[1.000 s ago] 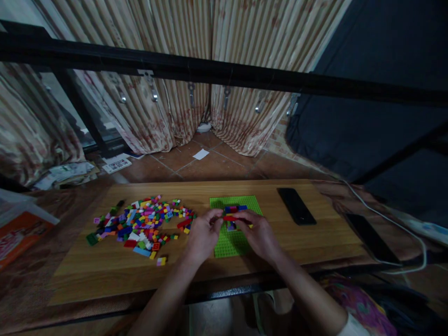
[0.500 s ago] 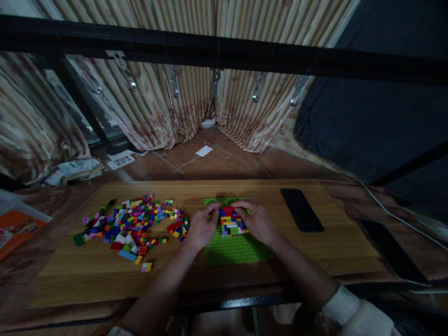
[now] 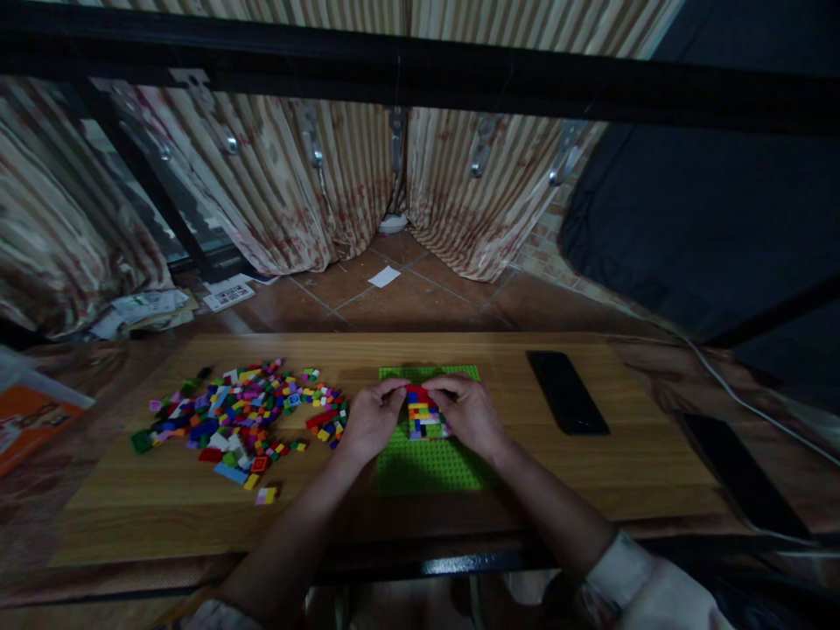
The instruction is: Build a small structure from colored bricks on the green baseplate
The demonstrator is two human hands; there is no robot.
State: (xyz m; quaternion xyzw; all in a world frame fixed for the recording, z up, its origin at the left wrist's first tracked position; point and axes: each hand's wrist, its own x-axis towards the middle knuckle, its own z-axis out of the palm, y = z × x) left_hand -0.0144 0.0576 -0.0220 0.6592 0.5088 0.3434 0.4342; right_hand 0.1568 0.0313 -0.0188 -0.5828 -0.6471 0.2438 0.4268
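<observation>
A small wall of coloured toy bricks (image 3: 423,420) stands on a green studded baseplate (image 3: 426,472), with red bricks (image 3: 418,394) along its top. My left hand (image 3: 374,422) is at the wall's upper left corner, thumb and fingertips closed at the end of the red top. On the other side my right hand (image 3: 471,418) pinches the red top from the right, its fingers covering part of the wall's right side. Exactly which brick lies under the fingertips is partly hidden.
Left of the baseplate a pile of loose bricks (image 3: 242,411) spreads over the wooden table (image 3: 341,350). A black phone (image 3: 567,393) lies to the right, with another dark flat device (image 3: 741,472) beyond it. A black metal bar (image 3: 407,66) crosses in front of the curtains.
Both hands have drawn closer together over the wall's red top, and the right fingers now cover more of it. The whole view has shifted slightly.
</observation>
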